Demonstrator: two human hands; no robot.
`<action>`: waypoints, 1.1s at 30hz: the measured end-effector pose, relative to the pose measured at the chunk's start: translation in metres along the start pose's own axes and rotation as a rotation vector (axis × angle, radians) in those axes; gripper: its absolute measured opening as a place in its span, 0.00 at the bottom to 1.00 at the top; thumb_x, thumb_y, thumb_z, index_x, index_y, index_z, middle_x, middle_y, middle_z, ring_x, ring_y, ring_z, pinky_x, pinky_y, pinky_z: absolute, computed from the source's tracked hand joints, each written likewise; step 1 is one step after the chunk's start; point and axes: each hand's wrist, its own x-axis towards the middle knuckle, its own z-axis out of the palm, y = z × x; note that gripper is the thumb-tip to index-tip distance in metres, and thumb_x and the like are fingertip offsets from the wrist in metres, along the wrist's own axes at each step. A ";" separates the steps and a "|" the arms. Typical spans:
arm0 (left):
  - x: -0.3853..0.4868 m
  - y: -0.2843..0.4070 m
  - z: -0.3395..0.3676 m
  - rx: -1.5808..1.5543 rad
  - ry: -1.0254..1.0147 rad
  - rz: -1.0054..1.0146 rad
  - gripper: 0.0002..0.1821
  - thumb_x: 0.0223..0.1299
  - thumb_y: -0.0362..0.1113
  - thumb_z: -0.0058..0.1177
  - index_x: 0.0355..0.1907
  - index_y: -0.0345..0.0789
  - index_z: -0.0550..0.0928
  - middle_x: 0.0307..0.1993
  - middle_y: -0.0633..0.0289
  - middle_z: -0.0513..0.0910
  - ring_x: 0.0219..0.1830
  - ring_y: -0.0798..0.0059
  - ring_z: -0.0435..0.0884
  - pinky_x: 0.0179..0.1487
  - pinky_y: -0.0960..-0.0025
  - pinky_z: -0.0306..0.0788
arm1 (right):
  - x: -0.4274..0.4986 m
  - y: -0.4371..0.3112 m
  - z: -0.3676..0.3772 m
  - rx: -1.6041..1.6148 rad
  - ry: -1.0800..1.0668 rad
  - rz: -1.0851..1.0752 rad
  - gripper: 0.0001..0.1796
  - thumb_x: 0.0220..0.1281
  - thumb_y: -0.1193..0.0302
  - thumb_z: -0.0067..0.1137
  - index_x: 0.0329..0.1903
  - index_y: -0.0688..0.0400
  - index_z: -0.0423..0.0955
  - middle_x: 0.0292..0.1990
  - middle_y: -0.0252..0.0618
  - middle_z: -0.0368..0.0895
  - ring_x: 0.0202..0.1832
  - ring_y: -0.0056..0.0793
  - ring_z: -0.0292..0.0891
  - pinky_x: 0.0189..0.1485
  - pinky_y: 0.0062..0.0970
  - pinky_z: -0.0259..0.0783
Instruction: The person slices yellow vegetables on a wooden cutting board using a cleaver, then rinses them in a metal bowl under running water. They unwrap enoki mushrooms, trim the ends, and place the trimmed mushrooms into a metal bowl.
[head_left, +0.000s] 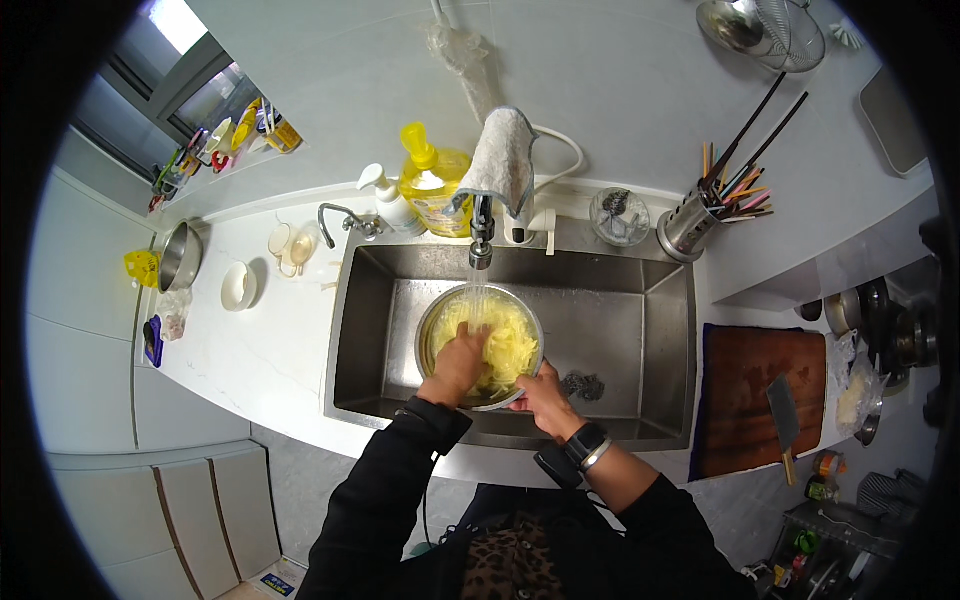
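Under the faucet (481, 253), a round metal bowl (424, 341) sits in the stainless steel sink (607, 322). It holds water and pale yellow shreds (511, 346) that look like cut potato. Running water falls from the spout into it. My left hand (459, 358) reaches into the bowl, its fingertips hidden among the shreds, so I cannot see whether they grasp any. At the bowl's lower right edge, my right hand (546, 396) grips the rim with the thumb on top.
A steel wool scrubber (583, 385) lies on the sink floor. To the right, a cleaver (784, 416) rests on a wooden cutting board (739, 397). Behind the sink stand a yellow soap bottle (439, 184) and a metal chopstick holder (686, 225). A white bowl (238, 286) is on the left counter.
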 end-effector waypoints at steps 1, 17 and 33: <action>0.004 -0.006 -0.003 -0.100 -0.053 -0.037 0.44 0.44 0.38 0.69 0.66 0.41 0.65 0.61 0.41 0.68 0.59 0.48 0.73 0.55 0.57 0.75 | 0.001 -0.001 -0.002 -0.030 0.018 0.008 0.22 0.60 0.78 0.48 0.58 0.56 0.66 0.46 0.38 0.78 0.35 0.28 0.80 0.24 0.24 0.77; 0.010 -0.016 0.006 -0.368 0.186 0.130 0.39 0.41 0.38 0.72 0.60 0.38 0.72 0.56 0.42 0.71 0.56 0.39 0.71 0.61 0.49 0.67 | 0.004 -0.003 0.002 0.018 -0.053 0.012 0.19 0.59 0.79 0.49 0.55 0.57 0.66 0.42 0.40 0.78 0.30 0.30 0.79 0.25 0.25 0.77; -0.030 -0.023 -0.018 0.071 0.301 0.261 0.37 0.39 0.34 0.70 0.59 0.42 0.75 0.61 0.45 0.68 0.66 0.46 0.63 0.65 0.52 0.64 | -0.002 -0.013 0.002 -0.068 -0.022 0.010 0.20 0.61 0.78 0.49 0.56 0.57 0.65 0.45 0.39 0.77 0.35 0.29 0.78 0.27 0.26 0.78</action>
